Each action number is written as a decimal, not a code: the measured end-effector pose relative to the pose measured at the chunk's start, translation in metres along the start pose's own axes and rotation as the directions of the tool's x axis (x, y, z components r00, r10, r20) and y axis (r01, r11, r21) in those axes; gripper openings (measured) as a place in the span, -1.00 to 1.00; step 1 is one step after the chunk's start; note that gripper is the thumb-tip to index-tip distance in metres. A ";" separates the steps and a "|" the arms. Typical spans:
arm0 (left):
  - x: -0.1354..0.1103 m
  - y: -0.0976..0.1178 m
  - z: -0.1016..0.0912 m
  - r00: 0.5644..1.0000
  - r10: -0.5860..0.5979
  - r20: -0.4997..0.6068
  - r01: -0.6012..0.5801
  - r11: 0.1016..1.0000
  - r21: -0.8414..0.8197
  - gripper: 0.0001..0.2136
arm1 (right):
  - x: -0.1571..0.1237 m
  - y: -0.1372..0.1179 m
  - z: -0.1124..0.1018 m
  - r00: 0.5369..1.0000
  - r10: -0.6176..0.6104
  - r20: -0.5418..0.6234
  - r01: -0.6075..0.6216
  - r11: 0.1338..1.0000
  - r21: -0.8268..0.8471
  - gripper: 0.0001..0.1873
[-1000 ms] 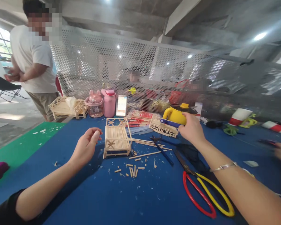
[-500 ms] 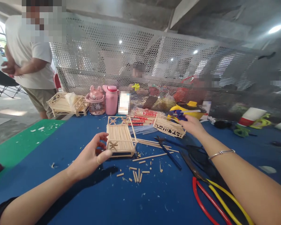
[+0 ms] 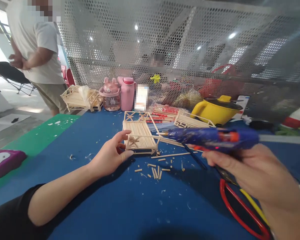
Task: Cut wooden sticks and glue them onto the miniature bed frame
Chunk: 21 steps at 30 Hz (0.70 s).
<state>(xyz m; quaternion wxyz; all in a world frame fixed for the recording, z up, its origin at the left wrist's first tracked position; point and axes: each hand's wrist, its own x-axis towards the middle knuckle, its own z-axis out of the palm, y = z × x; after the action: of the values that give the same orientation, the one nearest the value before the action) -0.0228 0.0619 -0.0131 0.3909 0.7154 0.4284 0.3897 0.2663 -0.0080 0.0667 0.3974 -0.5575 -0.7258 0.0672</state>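
My left hand [image 3: 115, 151] has its thumb and fingers at the near left corner of a small wooden-stick frame model [image 3: 137, 131], shaped like a bed with railings and crossed sticks at its ends. A blue hot glue gun [image 3: 202, 137] is in my right hand [image 3: 252, 170], pointing left, its nozzle by the model's near right corner post. A small red light glows on the gun. Short cut stick pieces [image 3: 156, 171] and longer sticks [image 3: 172, 155] lie just in front of and beside the model.
Red-handled shears [image 3: 240, 213] and pliers [image 3: 200, 160] lie partly behind my right arm. Further back are another stick model [image 3: 193, 120], a yellow pot [image 3: 216, 110], pink bottles [image 3: 127, 95] and a stick model [image 3: 82, 98]. A purple box [image 3: 6, 162] sits left. A person [image 3: 40, 50] stands behind.
My right hand has brought the glue gun from the back right to beside the model. My left hand stays at the model's corner. The view has shifted slightly.
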 end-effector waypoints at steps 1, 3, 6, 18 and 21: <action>0.000 0.001 0.000 1.000 -0.009 0.005 0.009 1.000 0.005 -0.48 | -0.004 0.000 0.006 0.999 -0.019 0.048 0.021 0.999 -0.041 -0.76; -0.001 0.002 0.000 1.000 -0.018 0.018 0.018 1.000 0.024 -0.48 | -0.007 0.004 0.018 0.993 -0.063 0.096 0.075 0.989 -0.130 -0.72; -0.001 0.002 0.000 0.999 -0.027 0.023 0.027 0.999 0.026 -0.48 | -0.008 0.008 0.030 0.989 -0.085 0.124 0.108 0.974 -0.198 -0.67; 0.001 0.003 0.003 0.995 -0.006 -0.100 -0.006 0.993 -0.116 -0.61 | -0.016 0.012 0.029 0.989 -0.084 0.119 0.107 0.975 -0.194 -0.71; 0.004 0.007 0.002 0.975 -0.003 -0.221 -0.048 0.973 -0.226 -0.63 | -0.020 0.013 0.028 0.997 -0.034 0.062 0.042 0.991 -0.129 -0.75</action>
<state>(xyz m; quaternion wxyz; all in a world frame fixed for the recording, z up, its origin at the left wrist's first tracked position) -0.0179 0.0625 -0.0066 0.4168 0.6227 0.4130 0.5177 0.2592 -0.0104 0.0304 0.3397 -0.5658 -0.7508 0.0289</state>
